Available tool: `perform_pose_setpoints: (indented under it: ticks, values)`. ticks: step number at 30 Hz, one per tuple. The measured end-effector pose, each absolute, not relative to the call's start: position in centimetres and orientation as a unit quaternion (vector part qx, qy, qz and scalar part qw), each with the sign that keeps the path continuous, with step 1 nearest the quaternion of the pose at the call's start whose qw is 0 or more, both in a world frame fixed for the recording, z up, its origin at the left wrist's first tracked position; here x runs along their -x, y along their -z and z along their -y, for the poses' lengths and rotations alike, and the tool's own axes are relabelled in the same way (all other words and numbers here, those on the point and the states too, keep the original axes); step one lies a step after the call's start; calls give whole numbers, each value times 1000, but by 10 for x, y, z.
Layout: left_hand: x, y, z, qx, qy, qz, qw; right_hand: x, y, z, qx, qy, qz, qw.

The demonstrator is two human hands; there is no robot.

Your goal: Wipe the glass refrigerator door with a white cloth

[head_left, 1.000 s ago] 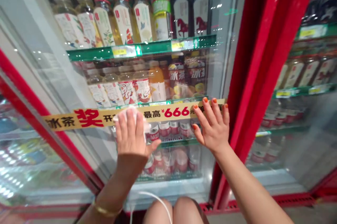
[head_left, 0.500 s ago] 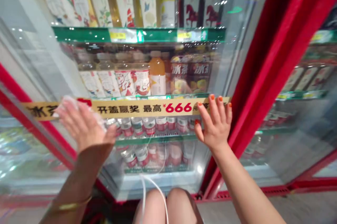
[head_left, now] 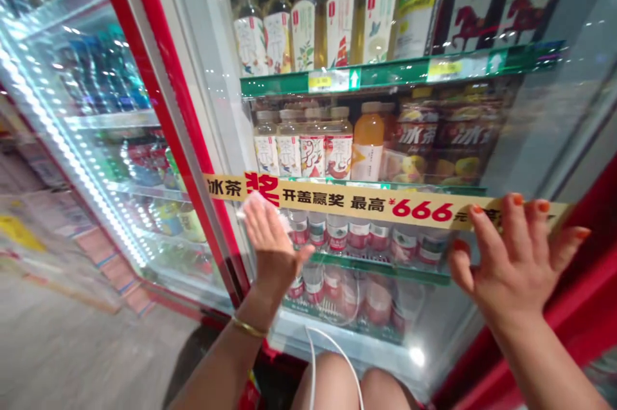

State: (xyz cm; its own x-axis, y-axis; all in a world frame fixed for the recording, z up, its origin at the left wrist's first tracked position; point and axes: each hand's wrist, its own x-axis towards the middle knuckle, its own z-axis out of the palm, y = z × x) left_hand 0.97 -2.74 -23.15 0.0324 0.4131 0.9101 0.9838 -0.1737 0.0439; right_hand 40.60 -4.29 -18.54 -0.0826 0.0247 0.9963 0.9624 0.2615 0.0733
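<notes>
My left hand (head_left: 267, 240) lies with its fingers nearly straight over a thin white tissue (head_left: 254, 203), pressing it to the glass door of a drinks fridge. The tissue shows around the fingertips, overlapping the lower edge of a yellow printed strip (head_left: 313, 198) that runs across the door; the rest is hidden under the hand. At the strip's right end, my right hand (head_left: 518, 262) rests flat on the door with fingers spread and nothing in it. Its fingertips cover some of the printed characters.
Behind the glass stand rows of bottles (head_left: 339, 153) on green-edged shelves (head_left: 376, 76). A red door frame (head_left: 161, 76) rises at left, beside another lit fridge (head_left: 91, 121). A white cable (head_left: 332, 336) hangs above my knees (head_left: 325, 381). Grey floor (head_left: 130, 352) shows lower left.
The view has swung left, bringing the neighbouring fridge into sight. My left hand with the tissue sits lower on the strip, uncovering the large red character. My right hand remains on the strip's right end.
</notes>
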Motion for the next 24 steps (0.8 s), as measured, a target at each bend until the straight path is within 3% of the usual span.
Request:
perform_pose_setpoints:
  ticks: [5,11,17,21,24]
  values:
    - [-8,267,40,745,344,435,372,-406,185,42,415,455,599,512]
    - [-28,182,29,615,455,540,350,-404,184,46,429,427,591,534]
    - [-60,238,47,774,304,380,406,-407,186,43,400,456,586,537]
    - [-3,193,32,660,429,517,337,-410,187,39,397,494,583,508]
    - [-16,156,23,601,476,550,331,-412,186,40,385,523,569,505]
